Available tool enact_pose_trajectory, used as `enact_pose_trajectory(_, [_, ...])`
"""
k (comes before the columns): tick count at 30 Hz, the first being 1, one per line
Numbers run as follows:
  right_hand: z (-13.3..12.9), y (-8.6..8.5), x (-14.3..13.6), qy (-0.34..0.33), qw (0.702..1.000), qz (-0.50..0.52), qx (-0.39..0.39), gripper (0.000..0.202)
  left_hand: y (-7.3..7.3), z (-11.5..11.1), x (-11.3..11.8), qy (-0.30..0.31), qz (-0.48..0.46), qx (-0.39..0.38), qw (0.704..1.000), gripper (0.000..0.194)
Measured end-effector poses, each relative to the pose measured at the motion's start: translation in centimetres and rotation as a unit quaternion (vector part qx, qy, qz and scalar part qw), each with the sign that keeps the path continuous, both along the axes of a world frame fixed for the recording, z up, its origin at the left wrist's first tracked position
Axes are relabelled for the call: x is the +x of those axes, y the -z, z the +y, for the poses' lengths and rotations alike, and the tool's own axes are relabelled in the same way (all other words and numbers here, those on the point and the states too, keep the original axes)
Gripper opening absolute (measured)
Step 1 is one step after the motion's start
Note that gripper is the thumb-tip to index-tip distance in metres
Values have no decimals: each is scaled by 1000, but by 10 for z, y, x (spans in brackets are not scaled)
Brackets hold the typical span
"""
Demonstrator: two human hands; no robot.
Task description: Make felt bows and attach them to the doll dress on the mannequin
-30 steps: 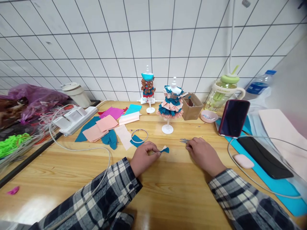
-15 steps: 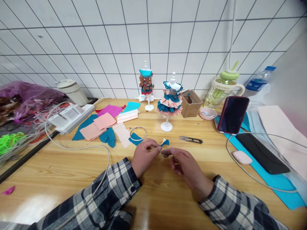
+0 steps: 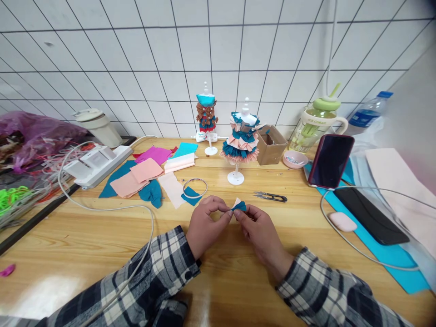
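Note:
Between my hands is a small gathered piece of crepe paper (image 3: 240, 206), teal with a pale pink layer, fanned out at its top. My left hand (image 3: 208, 223) pinches its left end between thumb and forefinger. The thumb and forefinger of my right hand (image 3: 259, 229) close on its right edge. Behind them stands a small white dress form (image 3: 235, 178) wearing a ruffled teal and pink paper dress (image 3: 240, 144). A metal ring (image 3: 184, 188) lies over a teal scrap (image 3: 191, 196) beyond my left hand. Thread snips (image 3: 270, 196) lie beyond my right hand.
Pink paper pieces (image 3: 146, 170) and other coloured sheets lie at left, near a power strip (image 3: 91, 175). A second dressed form (image 3: 206, 113), a cardboard box (image 3: 272, 147) and a pink bowl (image 3: 294, 160) stand behind. At right are a propped phone (image 3: 331, 161), bottles and a cable.
My right hand has moved in and its fingers have closed on the crepe paper piece, which is turned more upright. My left hand keeps its pinch.

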State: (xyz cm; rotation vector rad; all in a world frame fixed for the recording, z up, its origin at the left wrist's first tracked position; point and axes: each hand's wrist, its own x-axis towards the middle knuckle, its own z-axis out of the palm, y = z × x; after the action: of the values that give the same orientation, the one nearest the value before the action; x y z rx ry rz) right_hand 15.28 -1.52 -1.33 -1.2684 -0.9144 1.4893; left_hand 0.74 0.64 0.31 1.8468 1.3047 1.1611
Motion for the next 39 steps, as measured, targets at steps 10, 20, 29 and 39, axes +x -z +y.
enact_pose_trajectory(10, [-2,4,-1,-4,999,-27,46,34,0,0,-4,37,18,28,999,8])
enact_pose_trajectory(20, [-5,-2,-2,-39,996,72,24,34,0,2,-5,33,-43,-20,998,11])
enact_pose_trajectory(29, [-3,1,1,-33,996,-42,65,34,-2,-2,-3,33,19,18,999,10])
enact_pose_trajectory(39, [-6,-2,-1,0,995,-52,82,34,-4,-4,-4,69,37,40,996,12])
